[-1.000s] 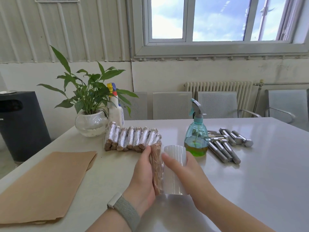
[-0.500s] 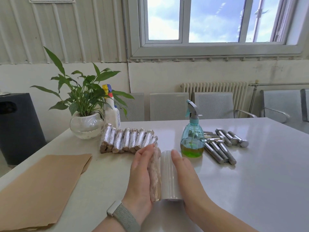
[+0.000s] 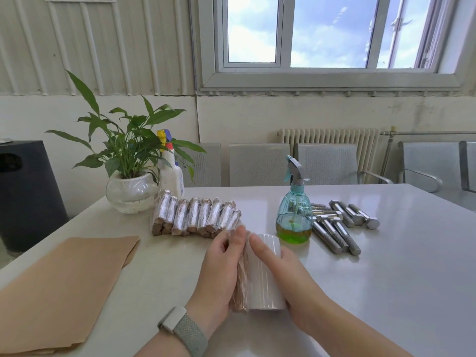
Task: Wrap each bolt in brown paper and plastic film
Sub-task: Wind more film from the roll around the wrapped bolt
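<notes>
From the head camera, a bolt wrapped in brown paper (image 3: 242, 279) is held flat against the left hand (image 3: 219, 269), just beside the roll of plastic film (image 3: 265, 276), which is gripped by the right hand (image 3: 288, 274). Bare bolts (image 3: 340, 228) are laid on the white table (image 3: 386, 279).

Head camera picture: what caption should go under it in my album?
Left hand holds a paper-wrapped bolt against the film roll under the right hand; wrapped bolts wait behind.
</notes>
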`<state>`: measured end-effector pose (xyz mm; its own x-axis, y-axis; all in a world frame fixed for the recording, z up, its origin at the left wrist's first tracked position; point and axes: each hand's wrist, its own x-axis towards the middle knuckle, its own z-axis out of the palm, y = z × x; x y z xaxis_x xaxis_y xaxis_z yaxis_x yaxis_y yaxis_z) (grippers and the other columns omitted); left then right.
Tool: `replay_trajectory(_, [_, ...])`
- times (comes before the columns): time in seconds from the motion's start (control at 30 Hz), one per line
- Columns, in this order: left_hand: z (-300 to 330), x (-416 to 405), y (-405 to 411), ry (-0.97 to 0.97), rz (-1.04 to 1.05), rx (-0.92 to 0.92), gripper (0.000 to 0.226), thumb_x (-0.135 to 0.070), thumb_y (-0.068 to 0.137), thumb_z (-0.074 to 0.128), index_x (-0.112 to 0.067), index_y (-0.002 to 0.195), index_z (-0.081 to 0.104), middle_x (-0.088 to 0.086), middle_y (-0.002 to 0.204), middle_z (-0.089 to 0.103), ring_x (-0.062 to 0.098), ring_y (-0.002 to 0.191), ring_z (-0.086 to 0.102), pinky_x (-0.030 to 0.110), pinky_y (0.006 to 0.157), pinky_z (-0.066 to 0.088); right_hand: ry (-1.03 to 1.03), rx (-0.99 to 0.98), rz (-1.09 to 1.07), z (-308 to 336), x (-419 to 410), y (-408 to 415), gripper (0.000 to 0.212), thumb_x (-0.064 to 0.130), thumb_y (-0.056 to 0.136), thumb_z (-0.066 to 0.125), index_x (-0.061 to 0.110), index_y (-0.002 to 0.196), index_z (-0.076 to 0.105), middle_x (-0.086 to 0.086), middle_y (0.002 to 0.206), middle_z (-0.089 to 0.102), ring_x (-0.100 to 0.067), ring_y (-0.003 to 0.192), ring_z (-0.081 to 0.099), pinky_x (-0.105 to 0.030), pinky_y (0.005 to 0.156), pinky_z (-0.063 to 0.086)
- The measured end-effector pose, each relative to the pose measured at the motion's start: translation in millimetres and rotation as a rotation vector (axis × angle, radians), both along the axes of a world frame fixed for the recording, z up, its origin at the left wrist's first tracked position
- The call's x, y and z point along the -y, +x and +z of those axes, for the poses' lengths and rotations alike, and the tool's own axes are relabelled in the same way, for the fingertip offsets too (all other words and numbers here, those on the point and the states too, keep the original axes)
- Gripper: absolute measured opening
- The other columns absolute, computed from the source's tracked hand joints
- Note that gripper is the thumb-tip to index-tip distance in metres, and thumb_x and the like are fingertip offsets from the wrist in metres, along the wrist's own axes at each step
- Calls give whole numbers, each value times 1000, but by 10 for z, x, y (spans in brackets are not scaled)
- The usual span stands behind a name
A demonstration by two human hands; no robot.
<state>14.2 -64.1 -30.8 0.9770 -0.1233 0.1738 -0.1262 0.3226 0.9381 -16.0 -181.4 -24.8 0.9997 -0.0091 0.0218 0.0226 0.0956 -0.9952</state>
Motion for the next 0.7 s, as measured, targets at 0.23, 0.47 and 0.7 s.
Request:
replay_trajectory(0.23, [45, 0, -14, -58, 136, -25, 56, -54, 59, 85, -12, 85, 58, 16, 82, 58, 27, 76, 59, 48, 75, 53, -54, 41, -191, -20, -89, -1, 59, 75, 79, 54, 23, 107, 56, 7, 97, 68, -4, 88, 67, -28, 77, 54])
replay_trajectory(0.47, [18, 6, -65, -312, -175, -249, 48, -55, 84, 63, -16, 111, 66, 16, 109, 71, 35, 101, 69, 45, 76, 57, -157, 69, -287, -90, -111, 32, 48, 72, 84, 47, 29, 101, 58, 13, 87, 66, 5, 77, 63, -25, 70, 47])
replay_trajectory(0.7, [-12, -35, -7, -189, -128, -174, 47, -45, 99, 44, -9, 104, 74, 17, 109, 72, 29, 99, 71, 35, 71, 59, 3, -25, -159, -97, -68, 47, 44, 68, 84, 56, 31, 105, 68, 5, 97, 74, -14, 92, 71, -44, 87, 57])
